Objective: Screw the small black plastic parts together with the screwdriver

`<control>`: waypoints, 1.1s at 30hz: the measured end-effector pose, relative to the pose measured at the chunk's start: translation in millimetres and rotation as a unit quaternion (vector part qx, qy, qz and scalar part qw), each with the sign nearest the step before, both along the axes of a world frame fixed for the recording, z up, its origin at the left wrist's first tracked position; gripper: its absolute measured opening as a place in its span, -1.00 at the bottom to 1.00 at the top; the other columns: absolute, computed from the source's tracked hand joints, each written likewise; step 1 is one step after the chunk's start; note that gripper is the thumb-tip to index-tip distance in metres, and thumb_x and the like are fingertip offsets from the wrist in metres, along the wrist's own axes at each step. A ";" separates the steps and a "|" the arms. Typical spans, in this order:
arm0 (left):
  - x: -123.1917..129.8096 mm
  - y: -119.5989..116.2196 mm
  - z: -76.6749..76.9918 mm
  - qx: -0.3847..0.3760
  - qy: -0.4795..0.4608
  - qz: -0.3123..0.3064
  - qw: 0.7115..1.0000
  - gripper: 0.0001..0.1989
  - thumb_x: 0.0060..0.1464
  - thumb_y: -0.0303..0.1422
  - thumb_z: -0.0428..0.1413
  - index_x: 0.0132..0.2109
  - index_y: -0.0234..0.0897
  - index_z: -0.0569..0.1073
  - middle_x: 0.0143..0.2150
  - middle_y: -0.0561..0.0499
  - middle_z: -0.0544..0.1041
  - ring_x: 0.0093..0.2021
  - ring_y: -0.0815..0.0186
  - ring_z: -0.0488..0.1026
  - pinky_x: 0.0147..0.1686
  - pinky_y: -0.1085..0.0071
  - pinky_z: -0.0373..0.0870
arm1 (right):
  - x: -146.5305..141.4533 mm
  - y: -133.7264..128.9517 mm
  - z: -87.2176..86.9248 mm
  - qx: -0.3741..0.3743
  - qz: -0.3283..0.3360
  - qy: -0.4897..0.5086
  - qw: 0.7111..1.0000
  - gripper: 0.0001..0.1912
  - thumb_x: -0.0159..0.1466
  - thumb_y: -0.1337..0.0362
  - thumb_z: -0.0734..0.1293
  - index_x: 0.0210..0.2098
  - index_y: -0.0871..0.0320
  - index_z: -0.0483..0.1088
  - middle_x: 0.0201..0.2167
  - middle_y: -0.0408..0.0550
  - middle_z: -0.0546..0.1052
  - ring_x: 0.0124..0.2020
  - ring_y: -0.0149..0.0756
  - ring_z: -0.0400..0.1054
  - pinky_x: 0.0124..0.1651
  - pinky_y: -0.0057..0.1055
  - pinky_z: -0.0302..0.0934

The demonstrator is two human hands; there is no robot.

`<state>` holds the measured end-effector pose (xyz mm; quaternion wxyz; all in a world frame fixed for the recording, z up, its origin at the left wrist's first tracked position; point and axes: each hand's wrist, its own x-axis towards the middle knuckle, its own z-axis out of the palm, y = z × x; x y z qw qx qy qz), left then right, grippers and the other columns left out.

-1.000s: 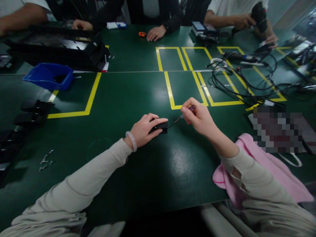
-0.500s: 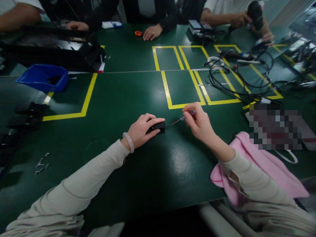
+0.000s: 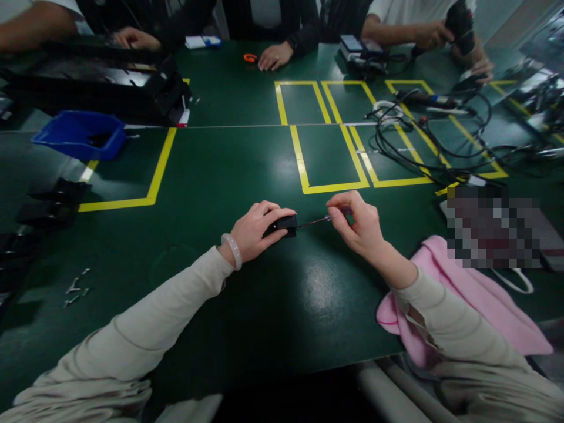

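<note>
My left hand is closed round a small black block-shaped part, which rests on the green table. Its right end sticks out past my fingertips; the rest is covered by the hand. In a pinch, my right hand holds a screwdriver by its handle, most of which the fingers hide. The thin shaft points left and lies nearly level, its tip at the right end of the black part. Whether the tip sits inside the part, I cannot tell.
Small metal pieces lie at the left, near several black parts. A blue bin stands behind. Black cables sprawl at the right, above a pink cloth. Co-workers' hands are across the table.
My right hand has lowered slightly, bringing the screwdriver from a slant to nearly level. My left hand still holds the black part in the same spot.
</note>
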<state>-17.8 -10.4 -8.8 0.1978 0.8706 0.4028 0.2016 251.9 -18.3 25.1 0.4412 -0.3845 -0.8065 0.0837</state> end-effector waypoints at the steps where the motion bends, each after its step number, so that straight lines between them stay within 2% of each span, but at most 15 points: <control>1: -0.1 -0.1 0.1 0.000 0.000 -0.001 1.000 -0.58 0.37 -0.17 0.02 0.30 -0.13 0.40 0.10 -0.14 0.44 0.06 0.09 0.39 0.08 0.10 0.38 | 0.1 0.0 0.2 0.005 0.002 -0.007 1.000 -0.93 0.41 0.29 0.29 -0.23 0.12 0.39 -0.48 -0.20 0.48 -0.56 -0.45 0.34 -0.42 -0.47 0.23; 3: -0.2 -0.2 0.3 0.001 -0.002 -0.001 1.000 -0.58 0.38 -0.18 0.02 0.29 -0.13 0.41 0.10 -0.14 0.44 0.05 0.09 0.39 0.08 0.11 0.38 | -0.1 -0.5 -0.1 0.009 -0.002 -0.011 1.000 -0.91 0.42 0.29 0.29 -0.24 0.12 0.40 -0.46 -0.18 0.51 -0.55 -0.45 0.37 -0.43 -0.48 0.23; 7: -0.4 -0.3 0.5 0.006 -0.005 0.000 1.000 -0.59 0.38 -0.18 0.02 0.28 -0.16 0.42 0.09 -0.14 0.43 0.04 0.10 0.39 0.06 0.12 0.38 | -2.1 -2.6 -2.4 0.005 -0.021 -0.011 1.000 -0.84 0.41 0.30 0.23 -0.08 0.13 0.41 -0.39 -0.11 0.56 -0.51 -0.40 0.41 -0.37 -0.43 0.31; 14: -0.6 0.4 -1.1 0.004 -0.013 -0.004 1.000 -0.59 0.37 -0.20 0.04 0.28 -0.17 0.42 0.10 -0.14 0.44 0.06 0.09 0.38 0.09 0.09 0.37 | -0.8 1.4 -3.6 0.051 -0.005 -0.011 0.999 -0.90 0.43 0.27 0.28 -0.24 0.12 0.40 -0.50 -0.20 0.50 -0.56 -0.47 0.37 -0.44 -0.51 0.22; 20: -0.7 0.6 -0.4 0.003 -0.021 -0.006 1.000 -0.60 0.38 -0.20 0.05 0.26 -0.20 0.42 0.10 -0.15 0.45 0.07 0.08 0.39 0.09 0.10 0.38 | -3.6 -0.2 -5.0 0.062 -0.014 0.005 0.998 -0.89 0.41 0.36 0.25 -0.11 0.12 0.40 -0.40 -0.14 0.54 -0.51 -0.44 0.41 -0.38 -0.50 0.28; 23: -1.1 0.5 0.1 0.001 -0.025 -0.007 1.000 -0.61 0.38 -0.20 0.05 0.26 -0.20 0.42 0.10 -0.15 0.45 0.08 0.08 0.40 0.10 0.10 0.38 | -2.5 -0.4 -1.9 0.049 0.000 0.000 0.999 -0.93 0.43 0.32 0.28 -0.20 0.12 0.40 -0.47 -0.19 0.50 -0.53 -0.46 0.39 -0.40 -0.52 0.25; 25: -1.2 0.4 0.2 0.000 -0.026 -0.007 1.000 -0.61 0.38 -0.21 0.05 0.26 -0.20 0.42 0.10 -0.15 0.46 0.09 0.08 0.40 0.10 0.09 0.38 | -1.9 0.1 0.0 0.032 0.004 -0.005 0.999 -0.89 0.44 0.30 0.29 -0.26 0.12 0.38 -0.49 -0.21 0.48 -0.54 -0.47 0.38 -0.41 -0.52 0.22; 30: -1.2 0.4 0.4 -0.003 -0.029 -0.005 1.000 -0.61 0.38 -0.19 0.04 0.25 -0.18 0.42 0.09 -0.14 0.46 0.08 0.08 0.40 0.10 0.10 0.38 | -8.0 2.7 6.9 -0.033 -0.008 0.009 0.999 -0.89 0.44 0.29 0.23 -0.13 0.14 0.39 -0.42 -0.16 0.50 -0.51 -0.44 0.40 -0.38 -0.51 0.25; 33: -1.4 0.4 0.3 -0.001 -0.029 -0.005 1.000 -0.61 0.38 -0.19 0.04 0.25 -0.19 0.43 0.09 -0.14 0.46 0.08 0.08 0.40 0.10 0.10 0.38 | -15.0 6.4 18.1 -0.074 -0.022 -0.027 0.997 -0.88 0.42 0.28 0.21 -0.21 0.14 0.36 -0.46 -0.16 0.47 -0.51 -0.41 0.38 -0.39 -0.47 0.18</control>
